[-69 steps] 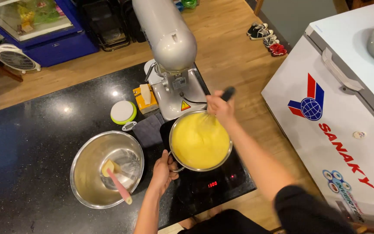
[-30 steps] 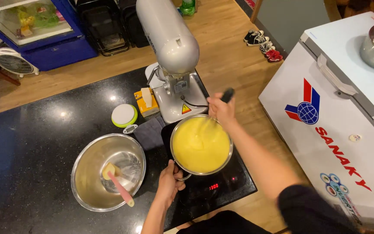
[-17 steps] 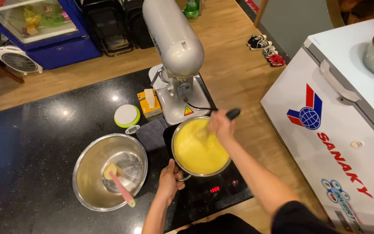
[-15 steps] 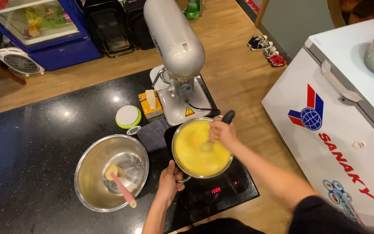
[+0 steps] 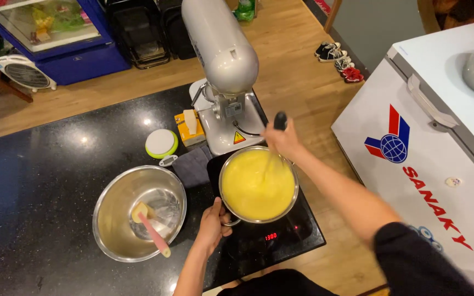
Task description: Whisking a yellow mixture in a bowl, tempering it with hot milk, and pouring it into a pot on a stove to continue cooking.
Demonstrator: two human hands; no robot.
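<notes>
The right hand (image 5: 282, 140) grips a black-handled whisk (image 5: 278, 121) slanting down-left into the yellow batter — the pot (image 5: 257, 185) sits on the cooktop at the desk's right edge, left-hand fingers (image 5: 215, 211) closed on its handle.

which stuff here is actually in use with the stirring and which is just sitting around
In use: pot of yellow mix, whisk handle in right hand, left hand on the pot's handle, cooktop.

Lying about: steel bowl with pink spatula, stand mixer, round green-rimmed lid, yellow box, white chest freezer.
</notes>
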